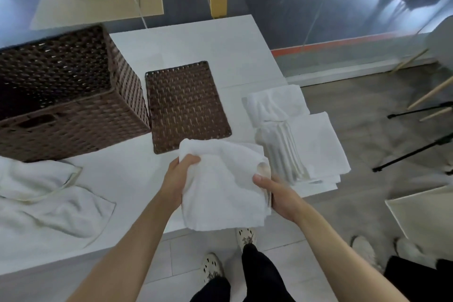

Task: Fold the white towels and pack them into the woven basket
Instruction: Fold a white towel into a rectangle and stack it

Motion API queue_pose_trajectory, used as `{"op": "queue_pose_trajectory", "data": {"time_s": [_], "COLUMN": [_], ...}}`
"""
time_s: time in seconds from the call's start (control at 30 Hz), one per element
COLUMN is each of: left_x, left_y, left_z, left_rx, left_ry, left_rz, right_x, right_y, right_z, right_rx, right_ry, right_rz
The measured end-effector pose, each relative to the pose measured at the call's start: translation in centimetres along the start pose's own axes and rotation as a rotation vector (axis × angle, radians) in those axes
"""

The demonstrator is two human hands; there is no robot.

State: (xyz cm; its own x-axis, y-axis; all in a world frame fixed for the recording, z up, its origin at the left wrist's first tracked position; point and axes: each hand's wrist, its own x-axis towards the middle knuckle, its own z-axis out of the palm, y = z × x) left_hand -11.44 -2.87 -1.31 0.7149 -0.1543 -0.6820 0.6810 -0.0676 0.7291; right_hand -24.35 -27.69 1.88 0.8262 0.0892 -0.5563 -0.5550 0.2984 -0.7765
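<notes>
Since the white towel (220, 186) is soft terry with no stiffness of its own, it is judged to be light, limp and in no way fragile. It can be expected to sag wherever it is left unsupported. It is best taken by two opposite edges, so that the layers are kept together and a clean fold can be made.

That is how it is held now. The left grip (180, 176) is closed round the towel's edge at about ten o'clock, with the fingers curled into the cloth. The right grip (277, 193) is clamped on the edge at three o'clock, thumb on top and fingers hidden beneath. The towel is slung loosely bunched between the two, over the near edge of the worktop (196, 41), with its lower part hanging past that edge. Whether it touches the surface cannot be told.

A flat woven panel (186, 105) is laid just beyond the towel at twelve o'clock. The woven basket (73, 117) is set at ten o'clock, open-topped, its inside too dark to be read. A stack of folded towels (316, 144) is seen at two o'clock, and rumpled towels (49, 191) are spread at nine o'clock.
</notes>
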Motion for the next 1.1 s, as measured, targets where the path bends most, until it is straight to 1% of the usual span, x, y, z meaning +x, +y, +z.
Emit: {"op": "queue_pose_trajectory", "data": {"time_s": [0.07,0.13,0.17,0.2,0.23,0.3,0.33,0.37,0.4,0.43,0.47,0.53,0.6,0.7,0.77,0.8,0.83,0.87,0.93,0.97,1.03,1.1], "left_x": [1.2,2.3,2.9,3.8,4.7,6.2,6.7,7.3,7.8,8.2,8.7,9.6,10.2,10.2,9.9,10.1,10.3,10.5,11.0,11.2,11.1,10.9], "left_y": [0.1,-0.1,-0.7,-1.7,-2.8,-5.3,-6.3,-7.3,-7.9,-8.2,-8.2,-8.1,-7.8,-7.5,-7.4,-7.4,-7.2,-6.9,-6.3,-6.2,-6.1,-6.3], "left_z": [0.6,1.6,2.0,2.4,2.8,3.2,3.4,3.5,3.8,4.1,4.5,5.3,6.3,7.7,8.1,7.9,7.6,7.3,6.9,6.9,7.2,7.4], "left_rx": [-0.027,-0.085,-0.093,-0.037,0.083,0.385,0.468,0.507,0.526,0.558,0.607,0.705,0.778,0.960,1.175,1.285,1.359,1.385,1.374,1.356,1.283,1.222], "left_ry": [-0.016,-0.053,-0.065,-0.052,-0.018,0.044,0.059,0.072,0.090,0.111,0.126,0.116,0.092,0.120,0.161,0.149,0.117,0.081,0.031,0.015,-0.020,-0.041], "left_rz": [-0.014,-0.028,-0.046,-0.072,-0.111,-0.195,-0.204,-0.174,-0.132,-0.087,-0.051,-0.006,0.017,0.068,0.215,0.287,0.313,0.281,0.184,0.158,0.124,0.116], "right_x": [1.0,3.2,4.4,5.6,6.8,8.5,9.1,9.6,10.1,10.7,11.3,12.1,12.2,11.7,12.0,12.3,12.5,12.7,12.8,12.6,12.3,12.3], "right_y": [-0.8,-1.0,-0.7,-0.2,0.8,3.9,5.4,6.6,7.3,7.9,8.5,9.5,10.2,10.3,9.9,9.5,9.2,9.2,9.3,9.3,8.7,7.5], "right_z": [-0.6,-1.5,-2.1,-2.8,-3.5,-4.7,-5.1,-5.2,-5.2,-5.4,-5.5,-6.3,-7.3,-8.4,-8.5,-8.4,-8.3,-8.3,-8.7,-9.0,-9.0,-8.3], "right_rx": [-0.132,-0.262,-0.360,-0.514,-0.749,-1.291,-1.490,-1.594,-1.621,-1.637,-1.653,-1.677,-1.693,-1.703,-1.723,-1.717,-1.710,-1.714,-1.743,-1.759,-1.782,-1.754], "right_ry": [0.076,0.274,0.381,0.457,0.487,0.417,0.385,0.364,0.317,0.242,0.150,0.045,0.071,0.102,0.125,0.141,0.136,0.091,-0.037,-0.071,-0.089,-0.085], "right_rz": [-0.039,-0.102,-0.101,-0.075,-0.009,0.134,0.087,-0.053,-0.209,-0.320,-0.352,-0.252,-0.171,-0.198,-0.229,-0.238,-0.240,-0.222,-0.149,-0.130,-0.110,-0.066]}}
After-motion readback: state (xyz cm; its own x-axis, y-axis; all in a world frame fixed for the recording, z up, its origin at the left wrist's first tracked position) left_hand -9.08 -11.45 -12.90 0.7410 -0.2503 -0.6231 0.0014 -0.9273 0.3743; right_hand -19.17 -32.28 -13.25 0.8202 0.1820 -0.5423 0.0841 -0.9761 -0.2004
